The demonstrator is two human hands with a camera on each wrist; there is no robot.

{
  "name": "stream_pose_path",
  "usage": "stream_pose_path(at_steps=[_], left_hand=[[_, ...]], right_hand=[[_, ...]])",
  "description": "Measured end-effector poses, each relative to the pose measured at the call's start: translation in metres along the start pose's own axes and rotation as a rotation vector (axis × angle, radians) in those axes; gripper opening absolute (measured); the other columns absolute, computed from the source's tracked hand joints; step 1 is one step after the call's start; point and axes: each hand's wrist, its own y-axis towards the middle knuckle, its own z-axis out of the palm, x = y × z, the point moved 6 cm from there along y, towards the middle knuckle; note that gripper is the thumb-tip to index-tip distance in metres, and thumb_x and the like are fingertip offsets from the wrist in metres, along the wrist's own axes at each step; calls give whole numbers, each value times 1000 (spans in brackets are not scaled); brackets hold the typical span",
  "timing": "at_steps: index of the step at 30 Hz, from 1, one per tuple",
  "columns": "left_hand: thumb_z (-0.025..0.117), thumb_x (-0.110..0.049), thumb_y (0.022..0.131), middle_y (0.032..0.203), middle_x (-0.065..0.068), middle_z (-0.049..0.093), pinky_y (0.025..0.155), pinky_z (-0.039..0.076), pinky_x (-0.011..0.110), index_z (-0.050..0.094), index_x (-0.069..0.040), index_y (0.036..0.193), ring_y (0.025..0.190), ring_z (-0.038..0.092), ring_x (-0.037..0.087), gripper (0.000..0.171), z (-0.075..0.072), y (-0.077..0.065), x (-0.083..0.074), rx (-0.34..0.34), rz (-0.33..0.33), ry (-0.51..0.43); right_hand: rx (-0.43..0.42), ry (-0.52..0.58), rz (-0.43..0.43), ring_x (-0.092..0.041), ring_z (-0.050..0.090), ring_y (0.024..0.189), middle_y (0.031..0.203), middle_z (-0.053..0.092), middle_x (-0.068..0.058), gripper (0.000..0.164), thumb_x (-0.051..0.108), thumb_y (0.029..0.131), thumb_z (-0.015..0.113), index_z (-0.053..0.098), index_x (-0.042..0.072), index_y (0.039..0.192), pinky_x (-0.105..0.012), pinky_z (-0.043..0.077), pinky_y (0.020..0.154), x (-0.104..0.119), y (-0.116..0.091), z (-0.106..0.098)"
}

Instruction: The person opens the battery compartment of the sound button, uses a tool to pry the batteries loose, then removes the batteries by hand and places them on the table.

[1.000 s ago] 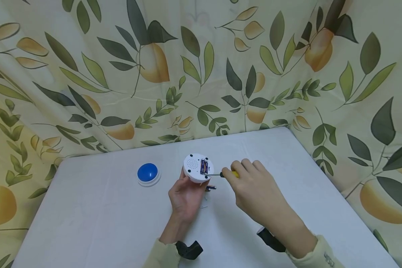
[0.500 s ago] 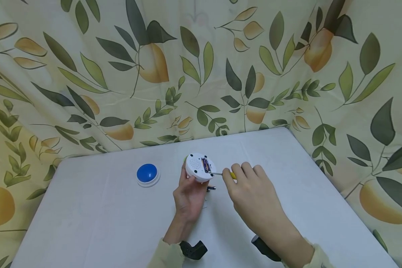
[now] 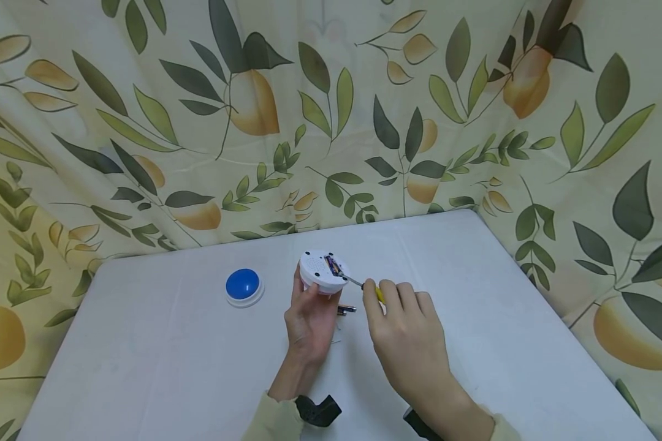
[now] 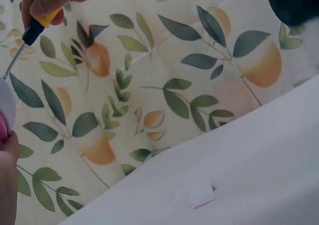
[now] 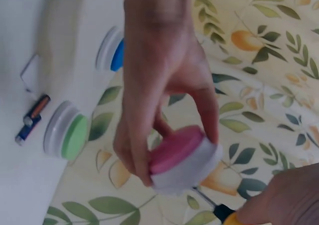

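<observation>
My left hand (image 3: 311, 324) grips a round push button with a white base (image 3: 311, 269), held above the table with its underside up. Its pink dome (image 5: 177, 147) shows in the right wrist view. An uncovered compartment in the base holds batteries (image 3: 333, 265). My right hand (image 3: 410, 343) holds a screwdriver (image 4: 47, 20) by its yellow and black handle. The metal shaft slants up and left, its tip right at the compartment's near end. In the right wrist view, the screwdriver tip overlaps the edge of the white base.
A blue push button (image 3: 243, 283) stands on the white table (image 3: 198, 367), left of my hands. The right wrist view also shows a green push button (image 5: 75, 137), two loose batteries (image 5: 37, 110) and a small white cover (image 5: 32, 75). A patterned curtain (image 3: 331, 122) hangs behind.
My left hand has tilted the push button and shifted it slightly left. My right hand has come lower and a little left, and the screwdriver, nearly level before, now slopes.
</observation>
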Motion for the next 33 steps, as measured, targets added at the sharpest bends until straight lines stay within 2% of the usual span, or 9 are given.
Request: stream_pose_path(at_steps=[5, 11, 18, 21, 24, 26, 28, 30, 33], left_hand=[[53, -10, 98, 170, 6, 16, 124, 39, 39, 16, -33, 165, 158, 21, 34, 79, 3, 1, 0, 5, 8, -32], [61, -13, 97, 171, 7, 13, 125, 38, 41, 15, -32, 165, 158, 21, 35, 84, 6, 1, 0, -18, 10, -56], [58, -13, 98, 171, 7, 12, 126, 35, 42, 14, -33, 166, 158, 21, 35, 83, 6, 1, 0, -29, 0, -69], [59, -13, 97, 171, 8, 11, 128, 32, 43, 12, -32, 166, 158, 19, 36, 85, 5, 2, -1, -24, -4, -85], [60, -13, 96, 171, 9, 10, 129, 29, 45, 12, -31, 166, 158, 18, 37, 87, 4, 3, -1, -23, -14, -108], [60, -13, 95, 171, 10, 10, 129, 29, 45, 13, -30, 166, 158, 18, 37, 86, 3, 3, -1, -27, -17, -124], [60, -14, 96, 170, 10, 11, 129, 29, 45, 14, -30, 165, 157, 19, 37, 85, 3, 3, -2, -31, -18, -131], [60, -16, 96, 170, 10, 11, 129, 30, 46, 14, -30, 165, 157, 19, 37, 84, 3, 3, -2, -38, -18, -138], [59, -17, 97, 170, 9, 11, 128, 30, 46, 13, -30, 164, 157, 19, 37, 82, 3, 4, -3, -36, -21, -148]], right_hand=[[-98, 38, 97, -36, 59, 83, 100, 69, -22, 56, -9, 65, 89, 74, -3, 118, -36, 38, 61, 2, -5, 0], [-107, 94, 142, -35, 59, 81, 101, 68, -21, 59, -9, 63, 90, 74, -2, 119, -36, 38, 59, 8, -11, 5], [-121, 135, 159, -33, 58, 77, 99, 69, -19, 47, -10, 73, 81, 73, -2, 118, -35, 37, 56, 9, -14, 10], [-160, 152, 167, -32, 58, 74, 97, 69, -18, 38, -7, 80, 77, 73, -1, 117, -35, 36, 55, 9, -14, 9], [-203, 172, 176, -32, 58, 73, 96, 69, -17, 21, 2, 99, 62, 73, -1, 117, -35, 37, 54, 7, -14, 9], [-228, 186, 176, -31, 57, 71, 95, 69, -16, 26, 9, 107, 50, 73, -1, 116, -35, 36, 54, 6, -14, 9], [-224, 190, 177, -30, 57, 71, 95, 69, -16, 35, 14, 111, 42, 73, -1, 115, -34, 36, 54, 5, -14, 9], [-219, 190, 177, -30, 56, 71, 94, 70, -15, 37, 16, 112, 40, 74, -1, 114, -34, 37, 55, 4, -13, 10], [-176, 213, 183, -28, 57, 71, 95, 70, -15, 21, 9, 104, 57, 74, -1, 113, -34, 37, 57, 0, -12, 13]])
